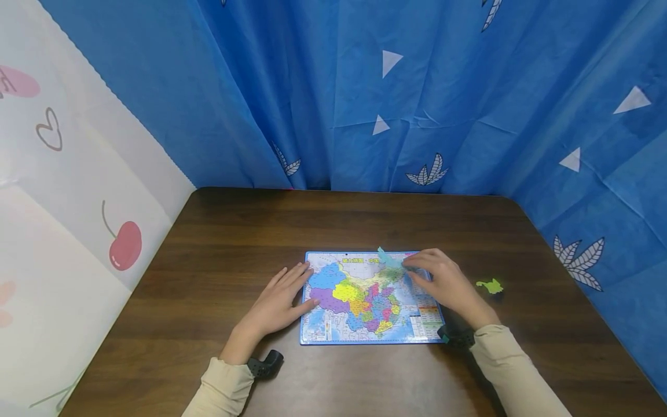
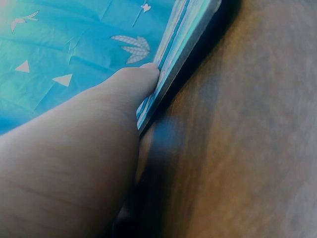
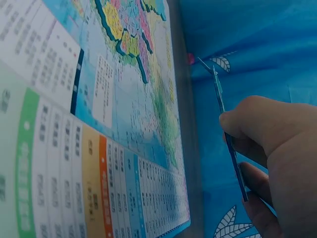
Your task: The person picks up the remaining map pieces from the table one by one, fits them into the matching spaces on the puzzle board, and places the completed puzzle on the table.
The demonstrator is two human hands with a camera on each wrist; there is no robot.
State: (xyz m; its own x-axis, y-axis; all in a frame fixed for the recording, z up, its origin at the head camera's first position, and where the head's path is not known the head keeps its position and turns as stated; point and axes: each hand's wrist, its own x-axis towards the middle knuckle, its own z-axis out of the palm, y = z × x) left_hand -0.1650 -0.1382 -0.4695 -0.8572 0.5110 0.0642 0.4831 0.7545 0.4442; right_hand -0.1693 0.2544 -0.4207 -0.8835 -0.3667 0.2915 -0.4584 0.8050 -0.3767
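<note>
A China map puzzle board [image 1: 339, 335] with a blue rim lies on the table, many coloured province pieces set in it. My left hand [image 1: 278, 302] rests on its left edge, fingers extended, thumb over the map. In the left wrist view the thumb [image 2: 146, 74] touches the board's edge. My right hand [image 1: 445, 282] pinches a thin light-blue puzzle piece [image 1: 389, 260] over the board's upper right part. The right wrist view shows that piece [image 3: 229, 144] edge-on between thumb and fingers, raised off the board. Pale bare areas show at the map's top and upper right.
A yellow-green puzzle piece [image 1: 491, 285] lies on the dark wooden table [image 1: 234, 226], right of the board. A blue curtain [image 1: 333, 104] hangs along the table's far edge and right side. A white printed cloth [image 1: 78, 174] hangs at the left.
</note>
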